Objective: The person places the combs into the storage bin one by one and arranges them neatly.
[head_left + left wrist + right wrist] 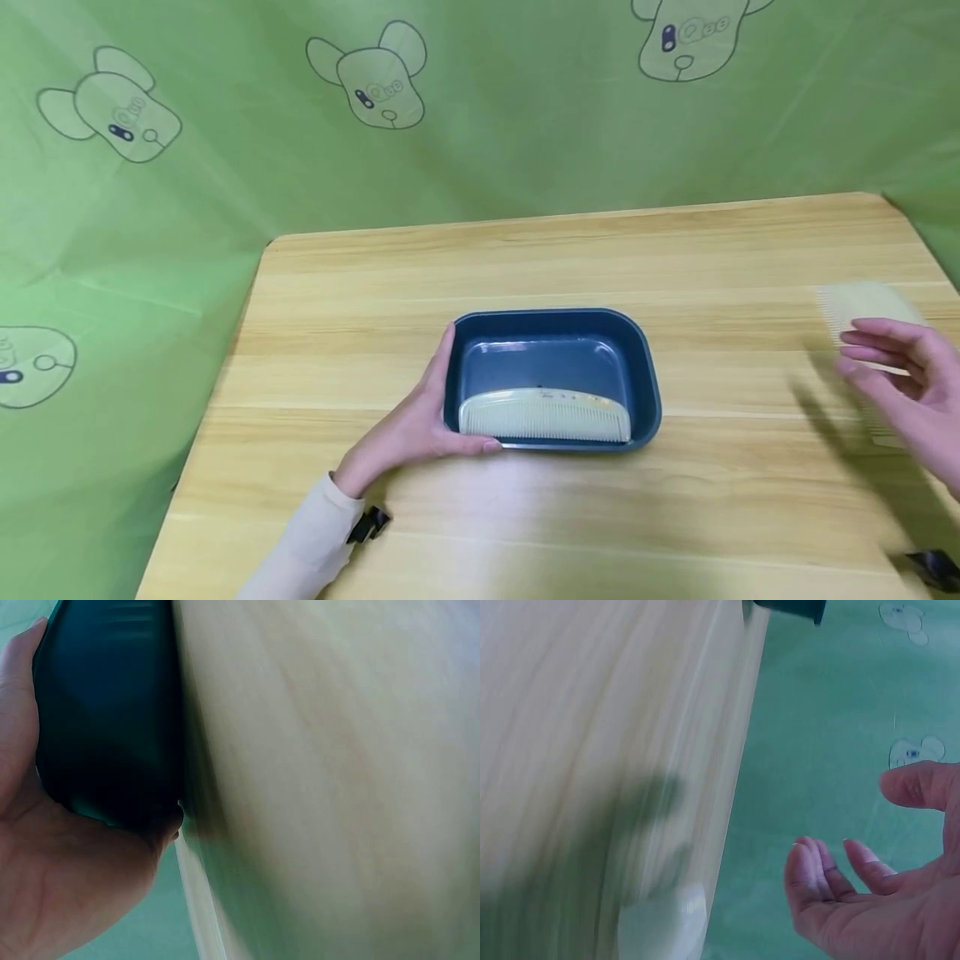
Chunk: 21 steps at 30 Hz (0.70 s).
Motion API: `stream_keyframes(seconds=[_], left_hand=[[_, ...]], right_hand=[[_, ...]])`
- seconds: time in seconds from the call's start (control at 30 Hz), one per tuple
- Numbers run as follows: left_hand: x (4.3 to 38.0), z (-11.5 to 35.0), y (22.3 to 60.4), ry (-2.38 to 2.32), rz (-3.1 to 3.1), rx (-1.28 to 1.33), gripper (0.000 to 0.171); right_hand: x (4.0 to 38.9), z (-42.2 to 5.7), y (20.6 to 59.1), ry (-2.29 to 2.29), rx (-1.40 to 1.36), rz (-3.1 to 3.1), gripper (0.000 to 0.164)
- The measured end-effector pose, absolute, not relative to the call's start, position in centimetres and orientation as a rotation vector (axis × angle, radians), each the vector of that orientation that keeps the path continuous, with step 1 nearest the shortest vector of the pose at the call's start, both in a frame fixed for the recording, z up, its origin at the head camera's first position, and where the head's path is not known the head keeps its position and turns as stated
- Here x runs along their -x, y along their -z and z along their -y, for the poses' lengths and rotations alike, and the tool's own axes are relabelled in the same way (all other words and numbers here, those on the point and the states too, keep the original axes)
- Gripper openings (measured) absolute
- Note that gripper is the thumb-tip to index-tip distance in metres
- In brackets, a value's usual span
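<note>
A dark blue rectangular plastic box (pixel 542 367) is at the middle of the table. My left hand (pixel 408 429) grips its left end, thumb along the near rim and fingers along the left wall. The left wrist view has the box's dark outer side (pixel 112 697) against my palm. Inside the box, a pale comb (pixel 543 415) leans along the near wall, teeth downward. To the right, a second pale comb (pixel 873 307) lies on the table, partly hidden by my right hand (pixel 918 392). That hand hovers over it with loosely bent fingers and holds nothing.
The wooden table (pixel 360 308) has rounded far corners. Green cloth (pixel 510 158) printed with cartoon mouse heads hangs behind it and at its sides. A black strap piece (pixel 369 525) is at my left cuff, and another black piece (pixel 936 568) shows below my right hand.
</note>
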State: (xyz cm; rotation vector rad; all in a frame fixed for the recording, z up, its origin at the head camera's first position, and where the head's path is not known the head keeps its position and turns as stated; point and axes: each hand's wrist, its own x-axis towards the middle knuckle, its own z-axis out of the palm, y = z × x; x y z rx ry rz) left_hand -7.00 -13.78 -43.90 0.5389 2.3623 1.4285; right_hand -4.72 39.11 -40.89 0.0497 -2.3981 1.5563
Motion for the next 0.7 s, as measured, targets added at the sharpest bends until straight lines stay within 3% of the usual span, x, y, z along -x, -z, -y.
stream_keyframes(seconds=[0.7], left_hand=[[6.9, 13.7, 43.9, -1.414, -2.376, -0.54, 0.154]], right_hand=[[4.7, -45.0, 44.4, -1.309, 0.306, 2.678, 0.062]])
